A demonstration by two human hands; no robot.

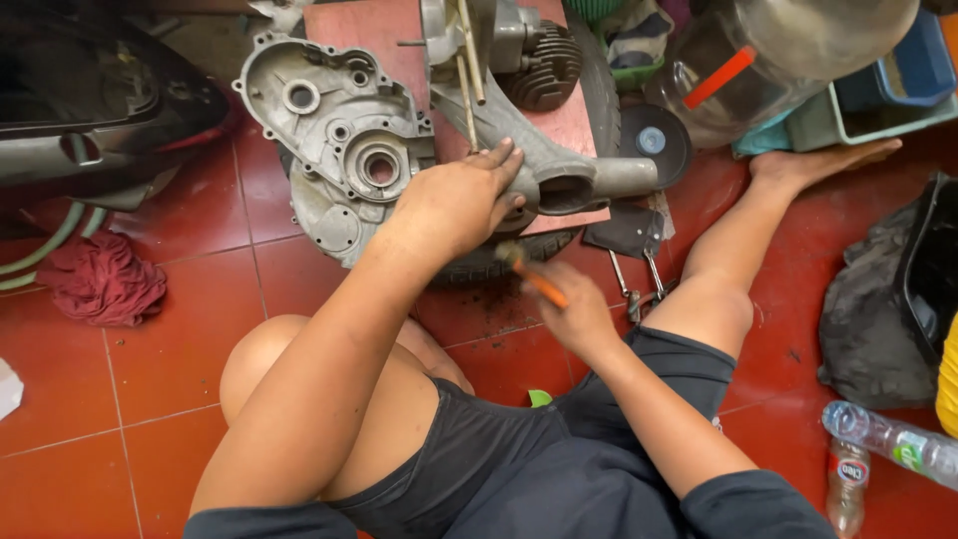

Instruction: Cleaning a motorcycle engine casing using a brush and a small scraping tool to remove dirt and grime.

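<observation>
I sit on a red tiled floor with a grey metal engine case (334, 140) in front of me, resting on a dark red board (574, 125) and a tyre. My left hand (459, 200) presses flat on the engine's grey arm casting (589, 180), fingers spread. Just below it, my right hand (569, 309) grips an orange-handled tool (534, 279) whose blurred head points up toward the engine's edge. Several thin rods (467, 70) stick up from the engine near a finned cylinder (544, 65).
A dark red rag (100, 279) lies at the left beside green hoses and a black scooter panel (90, 100). Pliers (639, 284) lie by my right knee. Plastic bottles (883, 449), a black bag (888, 299), a teal tray (878, 110) and a large jar stand at the right.
</observation>
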